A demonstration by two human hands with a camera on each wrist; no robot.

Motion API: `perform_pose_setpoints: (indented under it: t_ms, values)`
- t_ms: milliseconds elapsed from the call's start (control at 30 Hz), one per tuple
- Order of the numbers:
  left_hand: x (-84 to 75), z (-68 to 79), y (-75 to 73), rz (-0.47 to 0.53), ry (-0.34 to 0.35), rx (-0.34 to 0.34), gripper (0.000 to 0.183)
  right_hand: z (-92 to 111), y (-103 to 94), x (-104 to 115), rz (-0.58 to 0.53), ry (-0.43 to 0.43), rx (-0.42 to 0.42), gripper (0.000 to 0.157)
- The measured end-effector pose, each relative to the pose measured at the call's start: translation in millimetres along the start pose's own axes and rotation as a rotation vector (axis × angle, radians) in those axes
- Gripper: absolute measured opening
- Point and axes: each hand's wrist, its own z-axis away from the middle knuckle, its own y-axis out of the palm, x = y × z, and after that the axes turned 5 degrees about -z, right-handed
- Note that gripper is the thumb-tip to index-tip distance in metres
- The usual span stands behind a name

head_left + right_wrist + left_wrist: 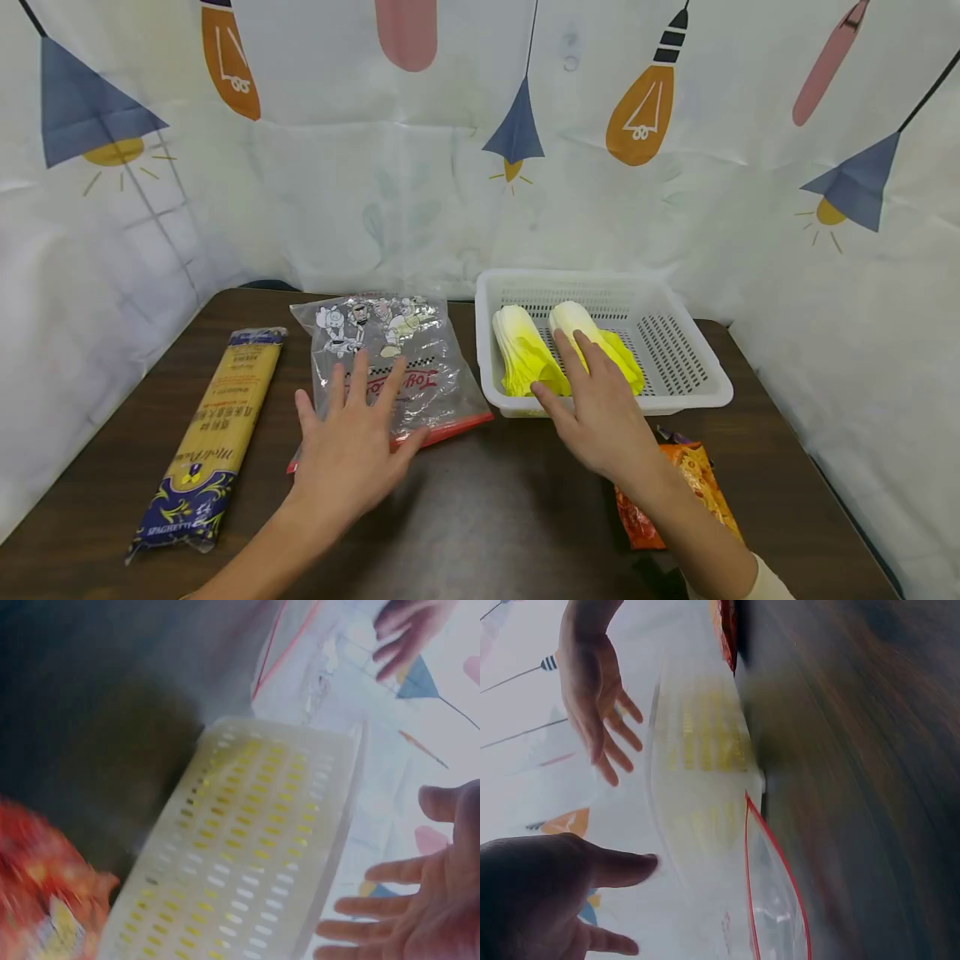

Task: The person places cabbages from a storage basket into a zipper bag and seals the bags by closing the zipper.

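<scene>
My left hand (348,454), fingers spread, hovers over the near part of a clear zip bag (408,342) with a red seal and printed cartoon figures. My right hand (603,408) is held with fingers extended above the front of a white plastic basket (693,392). Two yellow-and-white napa cabbages (517,346) (577,321) lie inside that basket, the right one partly hidden by my fingers. Both wrist views show the hands raised apart from the basket and bag, with nothing in their fingers.
A long pack of spaghetti (213,433) lies at the left of the dark wooden table (487,533). Under my right forearm, partly covered, is an orange-red snack packet (697,475), with a purple wrapper edge (675,436) behind it. A printed curtain (450,200) hangs behind the table.
</scene>
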Motion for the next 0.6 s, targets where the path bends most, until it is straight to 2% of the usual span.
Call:
perform_pose_setpoints:
  t_ms: [133, 300, 533, 600]
  values:
    - [11.1, 4.6, -0.2, 0.013, -0.002, 0.044, 0.093, -9, -7.3, -1, -0.020, 0.006, 0.035, 0.077]
    - [27.2, 8.6, 2.8, 0.044, -0.029, 0.088, 0.096, -24, -21.7, -2, -0.046, 0.017, 0.118, 0.076]
    - [47.6, 6.2, 7.4, 0.098, -0.092, 0.219, 0.104, -44, -36.4, -6, -0.031, -0.026, 0.222, 0.071]
    - [51.2, 4.5, 9.2, 0.108, -0.094, 0.236, 0.104, -50, -38.7, -7, -0.022, -0.029, 0.254, 0.071]
